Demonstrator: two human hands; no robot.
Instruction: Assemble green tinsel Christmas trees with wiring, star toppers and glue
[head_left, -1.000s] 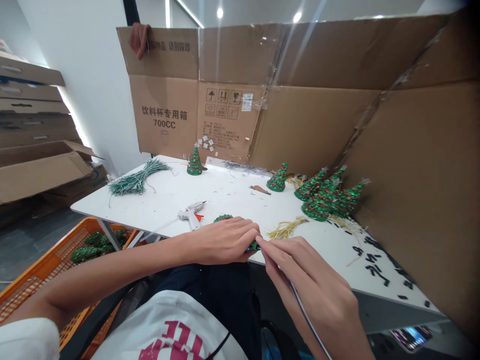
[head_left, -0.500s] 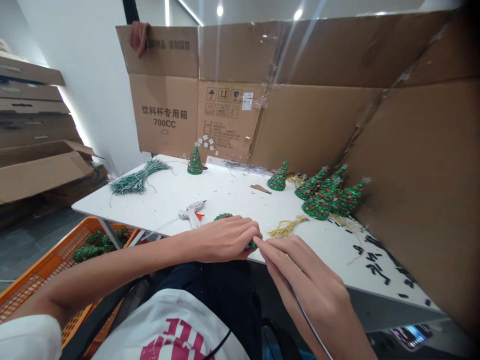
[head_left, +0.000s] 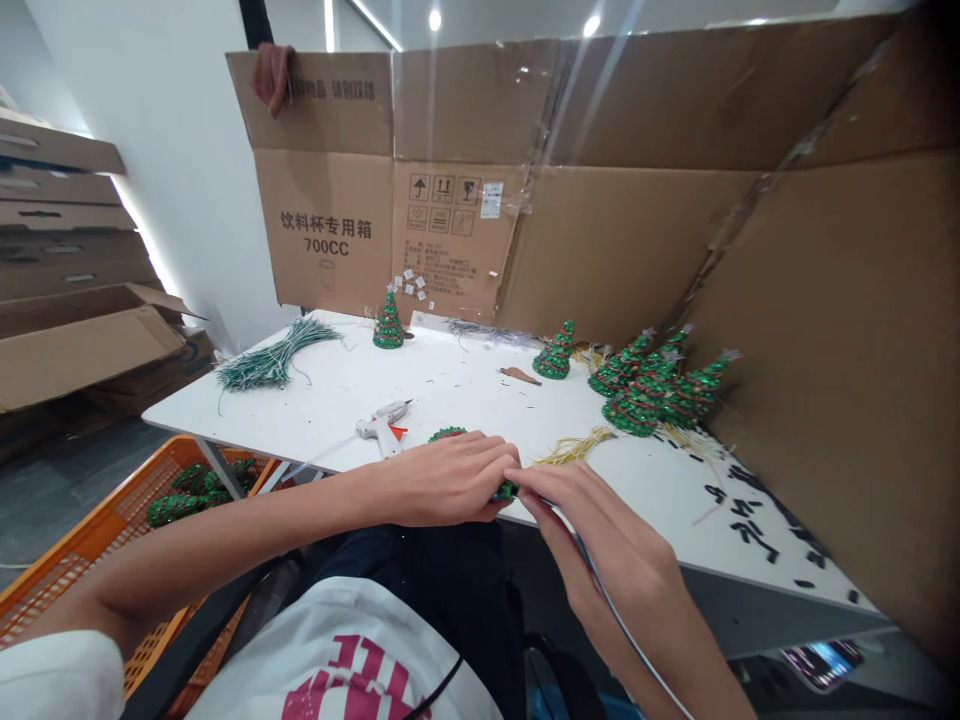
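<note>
A small green Christmas tree point(head_left: 448, 433) lies tilted under my left hand point(head_left: 469, 480), whose fingers are wrapped round it. Only part of its base and its narrow end show; the rest is hidden by the hand. At that narrow end my right hand point(head_left: 600, 525) pinches with thumb and index finger. A thin pale cord point(head_left: 615, 610) runs out from between those fingers and down along the wrist. Left of the hands, a white glue gun point(head_left: 382, 428) with an orange trigger rests on the table.
On the white table point(head_left: 450, 385) stand several finished-looking green trees point(head_left: 649, 390). A bundle of green wires point(head_left: 274, 355), yellow strands point(head_left: 574, 447) and black scraps point(head_left: 750, 530) lie about. Cardboard point(head_left: 600, 240) walls the back and right. An orange crate point(head_left: 97, 530) sits lower left.
My right hand has shifted slightly up and left at the tree's narrow end, and the pale cord shows more along the wrist. The left hand has stayed in place.
</note>
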